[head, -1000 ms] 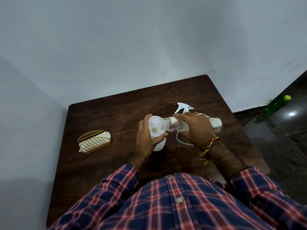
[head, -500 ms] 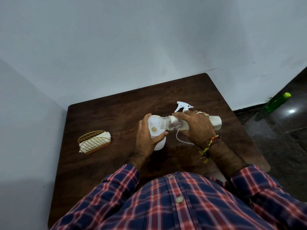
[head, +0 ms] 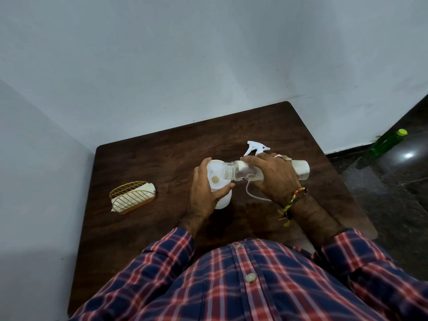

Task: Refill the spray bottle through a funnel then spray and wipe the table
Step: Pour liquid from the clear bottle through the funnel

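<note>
My right grip (head: 272, 176) wraps the clear refill bottle (head: 240, 173), tipped on its side, mouth over the white funnel (head: 214, 172). My left grip (head: 203, 191) curls around the funnel and the white spray bottle (head: 223, 200) beneath it (mostly hidden). The trigger head (head: 256, 147) lies on the desk (head: 162, 158) just behind; a wire napkin holder (head: 132, 199) sits well left.

Dark wood table (head: 143, 228) (set in a wall corner). On it: wire basket (head: 132, 197) left, white spray head (head: 256, 147) far side, white bottle (head: 222, 200) centre.
</note>
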`<move>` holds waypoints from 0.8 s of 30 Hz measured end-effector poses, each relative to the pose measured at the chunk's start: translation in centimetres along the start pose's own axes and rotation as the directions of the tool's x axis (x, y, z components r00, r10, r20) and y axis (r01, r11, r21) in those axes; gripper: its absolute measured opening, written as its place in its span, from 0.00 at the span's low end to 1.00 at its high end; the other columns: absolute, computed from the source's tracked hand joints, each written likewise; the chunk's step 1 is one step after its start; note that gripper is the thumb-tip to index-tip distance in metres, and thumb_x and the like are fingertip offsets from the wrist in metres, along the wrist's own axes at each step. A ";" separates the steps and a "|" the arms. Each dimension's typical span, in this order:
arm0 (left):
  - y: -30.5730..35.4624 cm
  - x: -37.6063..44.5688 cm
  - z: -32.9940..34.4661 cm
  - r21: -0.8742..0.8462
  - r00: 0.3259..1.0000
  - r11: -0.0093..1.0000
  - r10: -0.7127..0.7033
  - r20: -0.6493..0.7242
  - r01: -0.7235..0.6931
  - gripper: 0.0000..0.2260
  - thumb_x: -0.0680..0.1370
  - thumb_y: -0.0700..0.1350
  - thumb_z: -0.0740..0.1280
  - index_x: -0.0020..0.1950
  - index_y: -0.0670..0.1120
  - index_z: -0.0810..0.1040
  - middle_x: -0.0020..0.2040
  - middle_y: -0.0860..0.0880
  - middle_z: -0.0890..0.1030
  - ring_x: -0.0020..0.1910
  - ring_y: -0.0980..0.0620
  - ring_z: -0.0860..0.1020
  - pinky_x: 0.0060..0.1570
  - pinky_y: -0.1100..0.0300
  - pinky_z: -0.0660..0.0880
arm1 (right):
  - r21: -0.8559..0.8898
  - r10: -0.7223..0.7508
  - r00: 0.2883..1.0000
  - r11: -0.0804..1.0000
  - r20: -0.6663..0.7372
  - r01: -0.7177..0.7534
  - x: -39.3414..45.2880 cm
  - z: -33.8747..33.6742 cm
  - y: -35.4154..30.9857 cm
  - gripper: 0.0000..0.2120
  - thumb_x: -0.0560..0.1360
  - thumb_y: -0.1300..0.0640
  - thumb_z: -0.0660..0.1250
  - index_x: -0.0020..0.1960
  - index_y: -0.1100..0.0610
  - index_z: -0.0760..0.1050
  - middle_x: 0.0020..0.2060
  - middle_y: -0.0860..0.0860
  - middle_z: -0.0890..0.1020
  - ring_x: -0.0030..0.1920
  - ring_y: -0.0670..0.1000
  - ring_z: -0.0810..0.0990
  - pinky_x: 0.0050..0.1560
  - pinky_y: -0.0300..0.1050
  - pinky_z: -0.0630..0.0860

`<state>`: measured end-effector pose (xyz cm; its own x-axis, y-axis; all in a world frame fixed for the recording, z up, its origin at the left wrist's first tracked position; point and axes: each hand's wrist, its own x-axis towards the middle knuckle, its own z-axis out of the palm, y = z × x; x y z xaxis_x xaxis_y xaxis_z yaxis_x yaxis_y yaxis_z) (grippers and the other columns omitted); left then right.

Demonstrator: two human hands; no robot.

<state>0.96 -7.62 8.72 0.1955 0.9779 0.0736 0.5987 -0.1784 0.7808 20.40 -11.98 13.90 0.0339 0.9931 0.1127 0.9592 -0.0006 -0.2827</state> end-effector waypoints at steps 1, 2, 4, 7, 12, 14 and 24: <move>0.0 0.0 0.0 -0.001 1.000 1.000 -0.002 0.001 0.002 0.41 0.67 0.53 0.78 0.74 0.47 0.62 0.71 0.46 0.68 0.68 0.51 0.67 0.63 0.63 0.64 | 0.000 -0.002 1.000 1.000 0.001 0.002 0.0 0.0 0.0 0.29 0.67 0.51 0.76 0.66 0.45 0.74 0.57 0.50 0.83 0.57 0.57 0.80 0.62 0.60 0.72; 0.0 0.0 0.0 -0.002 1.000 1.000 -0.003 0.001 0.003 0.41 0.67 0.53 0.78 0.74 0.47 0.62 0.71 0.46 0.68 0.68 0.51 0.67 0.63 0.63 0.65 | -0.001 -0.003 1.000 1.000 0.000 0.003 0.0 0.0 0.0 0.29 0.67 0.51 0.77 0.67 0.45 0.74 0.58 0.50 0.83 0.57 0.57 0.80 0.62 0.60 0.72; 0.0 0.0 0.0 0.003 1.000 1.000 -0.006 0.002 0.006 0.41 0.67 0.54 0.78 0.75 0.48 0.62 0.71 0.46 0.68 0.68 0.51 0.67 0.64 0.62 0.66 | -0.001 -0.006 1.000 1.000 0.001 0.006 0.0 -0.1 0.0 0.29 0.67 0.51 0.77 0.67 0.45 0.74 0.58 0.50 0.83 0.57 0.57 0.80 0.62 0.60 0.72; -0.1 0.1 0.1 0.006 1.000 1.000 -0.011 0.007 0.011 0.42 0.67 0.54 0.78 0.75 0.48 0.61 0.72 0.46 0.67 0.68 0.51 0.67 0.64 0.61 0.66 | -0.003 -0.006 1.000 1.000 -0.006 0.006 0.0 -0.1 0.0 0.29 0.67 0.51 0.77 0.66 0.45 0.74 0.57 0.50 0.83 0.57 0.58 0.81 0.61 0.60 0.71; -0.1 0.0 0.1 0.016 1.000 1.000 -0.012 0.004 0.012 0.42 0.67 0.54 0.78 0.75 0.48 0.62 0.71 0.46 0.68 0.68 0.50 0.67 0.64 0.61 0.65 | 0.004 -0.011 1.000 1.000 -0.022 0.011 -0.1 0.0 0.1 0.28 0.67 0.52 0.77 0.65 0.44 0.75 0.56 0.50 0.83 0.56 0.58 0.81 0.61 0.61 0.72; -0.1 0.0 0.1 0.014 1.000 1.000 -0.012 0.003 0.012 0.42 0.67 0.54 0.78 0.75 0.48 0.62 0.71 0.46 0.68 0.68 0.50 0.68 0.64 0.61 0.65 | 0.002 -0.009 1.000 1.000 -0.015 0.009 -0.1 0.0 0.1 0.28 0.67 0.52 0.77 0.65 0.44 0.74 0.56 0.50 0.83 0.57 0.57 0.80 0.62 0.60 0.72; -0.1 -0.2 0.0 0.002 1.000 1.000 -0.011 0.007 0.011 0.42 0.66 0.56 0.78 0.75 0.49 0.61 0.71 0.47 0.67 0.67 0.52 0.67 0.62 0.62 0.65 | 0.008 -0.017 1.000 1.000 -0.014 0.017 -0.1 0.1 0.1 0.28 0.67 0.53 0.77 0.65 0.44 0.74 0.55 0.50 0.83 0.55 0.58 0.81 0.61 0.60 0.73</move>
<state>0.85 -7.83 8.60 0.1944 0.9790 0.0610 0.6027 -0.1683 0.7800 20.51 -12.06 13.78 0.0216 0.9912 0.1306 0.9574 0.0171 -0.2883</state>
